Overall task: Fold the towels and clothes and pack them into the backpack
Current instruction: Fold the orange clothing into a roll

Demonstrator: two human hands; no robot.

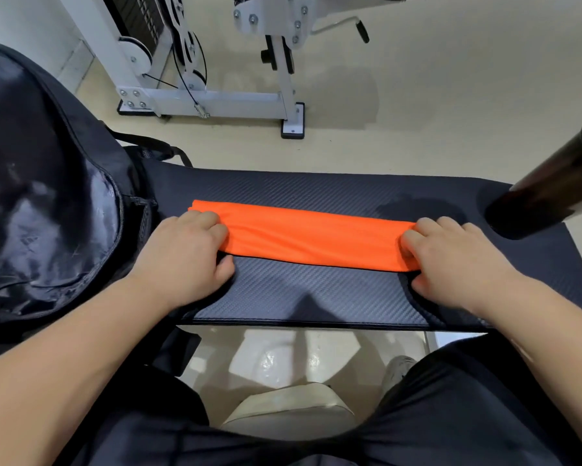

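The orange cloth (313,238) lies folded into a long narrow band across the middle of the black counter (316,290), running left to right, with its far edge a little higher at the left end. Its surface is smooth and slightly ridged along the length.

The left grip (185,253), a bare hand, holds the left end of the band: the fingers are curled down over the top of the fabric and the thumb lies at the near edge, against the counter. The right grip (457,260) holds the right end the same way, knuckles bent over the fabric and the thumb tucked at the near edge. Both forearms reach in from the bottom corners.

The counter has a dark woven texture and a stitched near edge. At its left end, just beside the left grip, stands the black backpack (47,183), unzipped, its shiny lining showing; a strap (155,144) trails behind it. At the right end a dark cylinder (552,186) rises at a slant from the counter.

Beyond lies the beige floor (417,95), with a white exercise machine (215,95) standing on it. Below the counter are the person's black shorts (468,415) and a grey shoe (399,368).
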